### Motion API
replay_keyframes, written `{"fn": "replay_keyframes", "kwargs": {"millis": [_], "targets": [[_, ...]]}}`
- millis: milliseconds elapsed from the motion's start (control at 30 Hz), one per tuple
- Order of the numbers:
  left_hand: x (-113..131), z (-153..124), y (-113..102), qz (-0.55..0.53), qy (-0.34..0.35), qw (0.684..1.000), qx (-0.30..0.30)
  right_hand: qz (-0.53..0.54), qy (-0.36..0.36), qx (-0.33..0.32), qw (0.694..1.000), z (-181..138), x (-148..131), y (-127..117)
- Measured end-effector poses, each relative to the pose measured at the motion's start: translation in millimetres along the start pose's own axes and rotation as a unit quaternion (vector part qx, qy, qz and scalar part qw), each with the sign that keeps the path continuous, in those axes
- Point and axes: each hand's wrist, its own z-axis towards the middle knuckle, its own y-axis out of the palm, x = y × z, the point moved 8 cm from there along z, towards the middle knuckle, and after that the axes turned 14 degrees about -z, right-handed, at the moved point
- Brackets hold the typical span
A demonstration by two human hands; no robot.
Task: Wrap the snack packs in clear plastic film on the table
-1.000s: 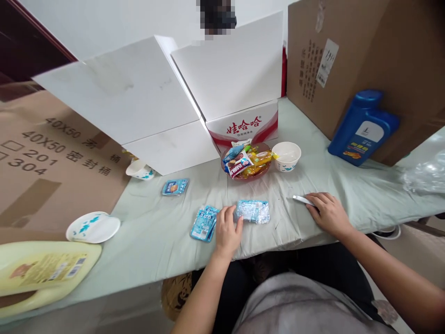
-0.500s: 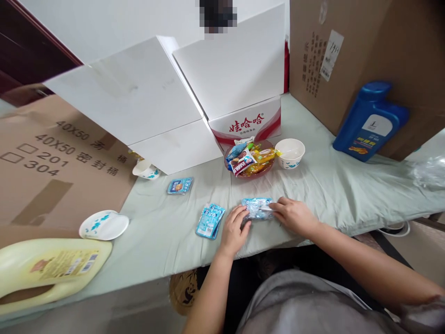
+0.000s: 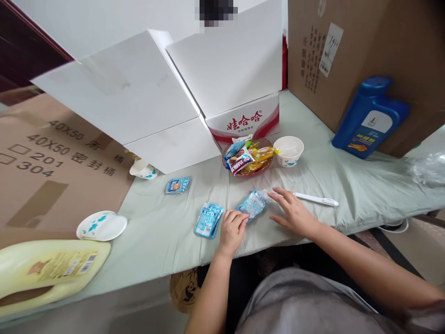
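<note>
Pale-green creased cloth (image 3: 156, 241) over tabletop; smooth white cartons (image 3: 125, 97) behind.

Item 1: flat blue printed packet in clear crinkly film (image 3: 253, 204), on cloth btwn your hands; now slanted, approx. straight across 0.5 s ago.

Item 2: your L hand (image 3: 233, 229), thumb & fingers pinching packet's near L end.

Item 3: your R hand (image 3: 294, 213), holding nothing, fingers spread by slack film at far end; contact, can't tell.

Item 4: slim white plastic tool (image 3: 318, 199), prob. a cutter; was in your R hand at the film, now lying on cloth beyond it. Meaning, as judged: R hand is freed for the wrap, which may be loosened.

Misc.: two overlapping flat blue packs (image 3: 208, 220), glossy; round reddish translucent bowl (image 3: 266, 168) w/ shiny wrapped snacks (image 3: 241, 160); white leaf-print cup (image 3: 289, 160), tapered.
</note>
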Motion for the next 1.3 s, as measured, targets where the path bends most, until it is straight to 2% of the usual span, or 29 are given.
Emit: {"fn": "replay_keyframes", "kwargs": {"millis": [133, 200, 267, 367, 433, 533, 633, 700, 800, 867, 967, 1067, 1200, 1267, 1300], "targets": [[-5, -3, -5, -0.036, -0.036, 0.999, 0.015, 0.007, -0.006, -0.028, 1.0, 27, -13, 22], [-11, -6, -7, -0.089, -0.061, 0.994, 0.028, 0.0, -0.023, -0.075, 0.997, 32, -12, 36], [-22, -11, -12, -0.159, -0.099, 0.98, 0.066, 0.001, -0.028, -0.102, 0.994, 31, -6, 43], [-42, -20, -18, -0.237, -0.162, 0.949, 0.132, 0.014, 0.019, -0.048, 0.999, 26, 13, 27], [-49, -23, -16, -0.243, -0.183, 0.941, 0.145, 0.025, 0.052, 0.006, 0.998, 22, 26, 10], [-52, -23, -15, -0.238, -0.169, 0.944, 0.154, 0.035, 0.078, 0.044, 0.995, 18, 35, -7], [-47, -23, -20, -0.229, -0.137, 0.947, 0.179, 0.039, 0.092, 0.035, 0.994, 14, 38, -9], [-37, -19, -21, -0.201, -0.104, 0.961, 0.16, 0.028, 0.09, 0.003, 0.996, 12, 36, -4], [-14, -8, -11, -0.13, -0.043, 0.989, 0.047, 0.003, 0.067, -0.088, 0.994, 7, 33, 10], [-5, -3, -3, -0.087, -0.022, 0.996, -0.01, -0.002, 0.062, -0.132, 0.989, 5, 36, 14], [-5, -2, 1, -0.063, -0.022, 0.998, -0.011, 0.0, 0.067, -0.115, 0.991, 6, 47, 2], [-16, -6, -3, -0.037, -0.038, 0.997, 0.049, 0.006, 0.029, -0.048, 0.998, 9, 49, -22], [-29, -19, -29, -0.025, -0.084, 0.973, 0.214, 0.02, -0.038, 0.019, 0.999, 6, 33, -51], [-22, -25, -47, -0.023, -0.082, 0.953, 0.29, 0.017, -0.077, 0.02, 0.997, 1, 18, -56], [-12, -26, -53, -0.015, -0.062, 0.95, 0.307, 0.011, -0.101, 0.012, 0.995, -3, 8, -56]]}}
